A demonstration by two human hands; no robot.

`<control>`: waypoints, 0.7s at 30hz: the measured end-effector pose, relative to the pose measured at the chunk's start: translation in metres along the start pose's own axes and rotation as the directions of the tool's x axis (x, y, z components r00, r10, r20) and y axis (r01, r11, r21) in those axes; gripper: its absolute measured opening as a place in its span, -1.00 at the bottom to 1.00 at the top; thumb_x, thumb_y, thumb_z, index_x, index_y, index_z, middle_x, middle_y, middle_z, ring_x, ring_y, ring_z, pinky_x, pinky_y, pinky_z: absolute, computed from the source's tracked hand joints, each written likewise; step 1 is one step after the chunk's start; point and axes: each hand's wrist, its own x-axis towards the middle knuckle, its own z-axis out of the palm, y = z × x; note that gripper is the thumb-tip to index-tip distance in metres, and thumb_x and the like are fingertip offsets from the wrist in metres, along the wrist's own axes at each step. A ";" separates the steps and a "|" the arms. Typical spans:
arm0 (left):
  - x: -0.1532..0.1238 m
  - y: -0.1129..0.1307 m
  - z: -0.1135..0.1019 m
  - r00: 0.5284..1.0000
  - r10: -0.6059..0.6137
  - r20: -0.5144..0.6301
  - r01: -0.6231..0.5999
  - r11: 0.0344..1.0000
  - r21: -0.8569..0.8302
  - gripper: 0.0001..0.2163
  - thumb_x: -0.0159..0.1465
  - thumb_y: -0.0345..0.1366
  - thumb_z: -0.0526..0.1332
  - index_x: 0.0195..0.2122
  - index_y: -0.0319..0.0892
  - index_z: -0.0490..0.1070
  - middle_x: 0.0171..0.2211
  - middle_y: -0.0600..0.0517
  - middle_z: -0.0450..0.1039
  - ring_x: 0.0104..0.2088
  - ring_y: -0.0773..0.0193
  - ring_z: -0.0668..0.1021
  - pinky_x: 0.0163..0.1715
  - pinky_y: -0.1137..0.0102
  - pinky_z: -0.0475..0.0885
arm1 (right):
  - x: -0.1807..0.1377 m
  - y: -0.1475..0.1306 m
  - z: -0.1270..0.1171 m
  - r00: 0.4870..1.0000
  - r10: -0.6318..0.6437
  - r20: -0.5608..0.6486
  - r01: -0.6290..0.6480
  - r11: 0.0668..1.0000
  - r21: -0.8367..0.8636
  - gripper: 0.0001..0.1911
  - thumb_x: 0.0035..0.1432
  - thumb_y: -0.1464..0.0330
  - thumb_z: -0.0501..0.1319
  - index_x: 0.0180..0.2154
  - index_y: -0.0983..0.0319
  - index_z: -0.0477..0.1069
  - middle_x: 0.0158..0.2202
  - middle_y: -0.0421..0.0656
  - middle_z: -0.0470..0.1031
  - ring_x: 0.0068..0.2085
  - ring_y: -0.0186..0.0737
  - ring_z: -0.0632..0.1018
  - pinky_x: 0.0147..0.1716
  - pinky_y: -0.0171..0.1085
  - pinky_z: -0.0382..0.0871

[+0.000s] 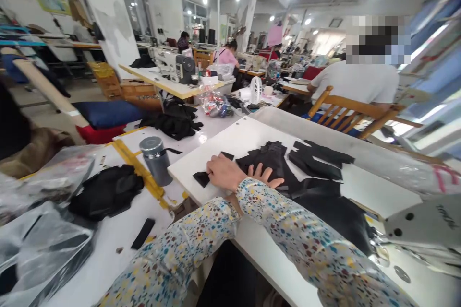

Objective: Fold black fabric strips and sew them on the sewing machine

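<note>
Two forearms in floral sleeves cross above the white worktop (230, 141). The right hand (225, 172) lies palm down, its grip released, over a small scrap of black fabric (200, 179) (its fingertips are foreshortened, so how firmly it presses is hard to tell). The left hand (264, 177) has its grip open too, fingers spread against a pile of cut black fabric (268, 160). Long black strips (319, 159) lie just beyond, and a larger black panel (331, 211) sits nearer the right edge. A grey insulated flask (154, 160) stands to the left, near a heap of black cloth (106, 191). A co-worker in a white shirt (355, 84) sits beyond on a wooden chair (355, 115).
</note>
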 end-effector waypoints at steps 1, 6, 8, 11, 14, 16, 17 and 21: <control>0.002 -0.001 -0.001 0.999 -0.007 -0.033 0.007 1.000 0.005 -0.71 0.49 -0.14 0.14 0.16 -0.08 0.43 0.24 -0.09 0.36 0.17 0.04 0.48 0.16 0.08 0.46 | 0.000 -0.003 -0.009 1.000 0.014 -0.011 -0.014 1.000 0.001 -0.92 0.34 0.39 0.26 -0.22 0.27 0.52 -0.13 -0.09 0.57 -0.08 -0.16 0.55 0.00 -0.12 0.46; 0.007 -0.025 -0.005 0.987 -0.037 -0.158 0.038 0.999 0.005 -0.64 0.44 -0.14 0.23 0.21 -0.10 0.38 0.27 -0.14 0.32 0.19 0.01 0.46 0.18 -0.01 0.43 | -0.053 -0.034 -0.075 0.977 0.072 -0.202 -0.069 0.997 0.021 -0.88 0.33 0.48 0.15 -0.16 0.22 0.45 -0.13 -0.19 0.52 -0.08 -0.26 0.49 0.00 -0.25 0.37; 0.011 -0.039 -0.009 0.982 -0.046 -0.185 0.046 0.999 -0.007 -0.59 0.42 -0.11 0.25 0.23 -0.13 0.37 0.28 -0.15 0.31 0.24 -0.06 0.41 0.23 -0.10 0.35 | -0.100 -0.051 -0.096 0.955 -0.099 -0.281 0.148 0.976 0.160 -0.91 0.29 0.47 0.19 -0.18 0.19 0.42 -0.17 -0.21 0.51 -0.08 -0.27 0.49 -0.01 -0.29 0.38; 0.011 -0.060 -0.017 0.977 -0.036 -0.209 0.032 0.999 -0.020 -0.65 0.42 -0.08 0.22 0.18 -0.01 0.44 0.27 -0.11 0.34 0.32 -0.18 0.32 0.28 -0.17 0.21 | -0.182 -0.068 -0.109 0.947 -0.051 -0.316 0.139 0.955 0.262 -0.84 0.25 0.55 0.16 -0.22 0.18 0.37 -0.18 -0.17 0.49 -0.08 -0.26 0.49 -0.01 -0.29 0.39; 0.007 -0.079 -0.028 0.969 -0.053 -0.243 0.049 0.999 -0.021 -0.68 0.42 -0.12 0.16 0.15 -0.02 0.46 0.26 -0.10 0.38 0.33 -0.22 0.31 0.27 -0.21 0.17 | -0.263 -0.062 -0.102 0.929 0.169 -0.329 -0.042 0.932 0.361 -0.78 0.32 0.58 0.09 -0.20 0.15 0.36 -0.18 -0.17 0.47 -0.09 -0.26 0.49 -0.04 -0.28 0.40; 0.003 -0.084 -0.037 0.958 -0.075 -0.278 0.075 0.997 -0.011 -0.65 0.40 -0.13 0.16 0.14 -0.12 0.48 0.28 -0.19 0.34 0.36 -0.37 0.22 0.27 -0.30 0.09 | -0.313 -0.048 -0.093 0.876 0.325 -0.355 -0.162 0.894 0.419 -0.78 0.40 0.53 0.03 -0.13 0.11 0.34 -0.14 -0.16 0.45 -0.09 -0.26 0.48 -0.07 -0.27 0.42; 0.000 -0.082 -0.041 0.948 -0.088 -0.307 0.091 0.996 -0.006 -0.62 0.39 -0.15 0.15 0.15 -0.19 0.47 0.31 -0.27 0.28 0.39 -0.43 0.15 0.28 -0.34 0.04 | -0.336 -0.041 -0.087 0.842 0.403 -0.359 -0.227 0.868 0.441 -0.79 0.43 0.51 0.02 -0.12 0.10 0.33 -0.11 -0.15 0.43 -0.08 -0.26 0.49 -0.06 -0.26 0.43; -0.020 -0.031 -0.046 0.939 -0.006 -0.344 0.007 1.000 0.000 -0.57 0.40 -0.13 0.12 0.23 -0.17 0.40 0.32 -0.22 0.26 0.41 -0.21 0.17 0.36 -0.13 0.10 | -0.406 -0.019 -0.067 0.702 0.573 -0.422 -0.446 0.816 0.367 -0.86 0.46 0.43 0.04 -0.14 0.09 0.32 -0.08 -0.13 0.43 -0.02 -0.16 0.47 -0.03 -0.15 0.44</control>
